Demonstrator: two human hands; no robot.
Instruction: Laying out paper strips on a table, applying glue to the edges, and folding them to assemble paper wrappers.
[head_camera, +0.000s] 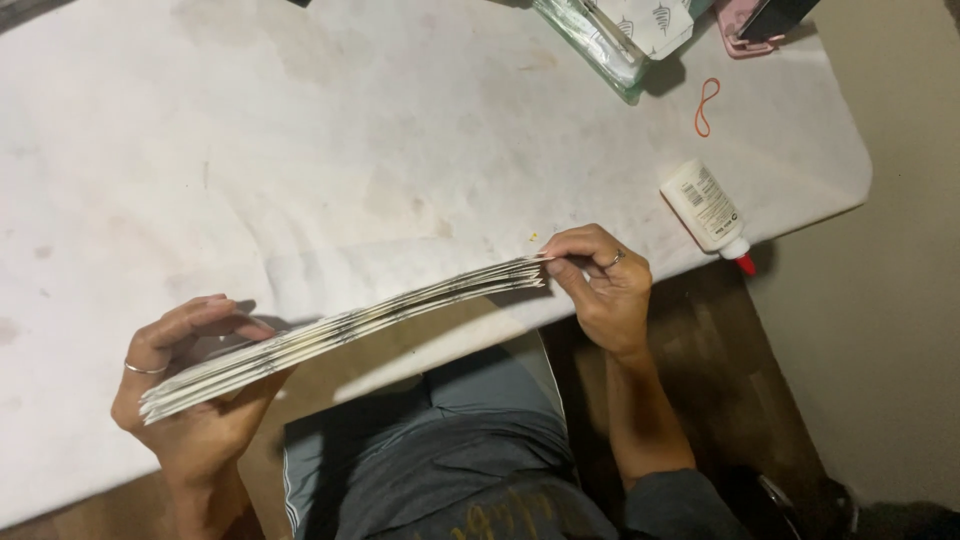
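From the head camera, looking straight down over the person's lap, both hands hold one long stack of paper sheets edge-on, so it shows as a thin, layered band running from lower left up to the right. It bows slightly upward in the middle and hangs over the near edge of the table, above the person's grey clothing.

The left hand cups the lower end of the stack from beneath, palm up, with the fingers curled over the top edge and the thumb tucked under; a thin ring sits on one finger. Its grip is closed around the sheets. The right hand pinches the upper end, fingertips and thumb pressed together on the corner, knuckles bent, a ring on one finger too. The right forearm comes up from the bottom of the frame beside the lap.

The table is white and scuffed, with faint stains and smears across it and a rounded far right corner. Near that corner lies a white glue bottle on its side, its red tip pointing toward the edge. Further back lies an orange rubber band, and beyond it a clear glass-like container with papers, partly cut off. The floor below is dark wood, with a pale wall at right.
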